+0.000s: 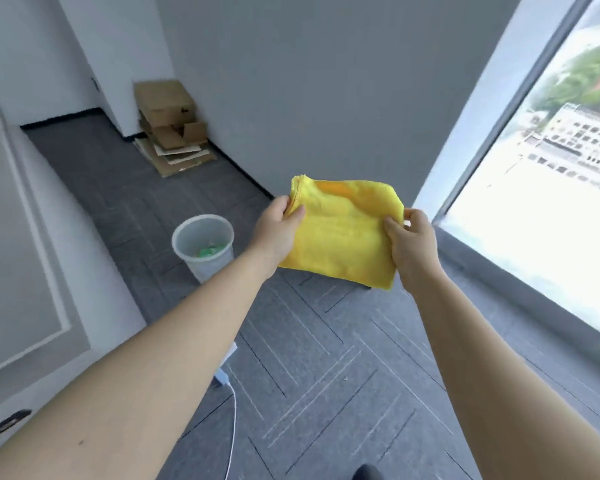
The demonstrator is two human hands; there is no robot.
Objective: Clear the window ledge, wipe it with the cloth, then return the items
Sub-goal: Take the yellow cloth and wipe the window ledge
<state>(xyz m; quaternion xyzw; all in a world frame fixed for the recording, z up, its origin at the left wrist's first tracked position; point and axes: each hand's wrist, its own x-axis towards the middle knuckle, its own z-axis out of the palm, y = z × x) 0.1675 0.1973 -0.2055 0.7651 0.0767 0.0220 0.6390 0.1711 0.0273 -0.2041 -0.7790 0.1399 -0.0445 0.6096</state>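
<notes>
Cloth (pixel 343 233): bright yellow, orange patch near top edge; bin (pixel 203 249): translucent pale grey, green scrap inside; floor (pixel 326 358): dark grey carpet, herringbone tile pattern; wall (pixel 309 81): plain grey; cardboard pile (pixel 170 126): brown; cable (pixel 232 427): white; window ledge (pixel 520 299): dark grey

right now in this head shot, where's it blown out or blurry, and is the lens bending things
In the head view the large window is overexposed near its lower pane, washing out the ledge edge; the buildings outside look smeared. The folded yellow cloth, held by the left hand and right hand, is fairly sharp. Wide-angle distortion bows the window frame and the white panelled door.
</notes>
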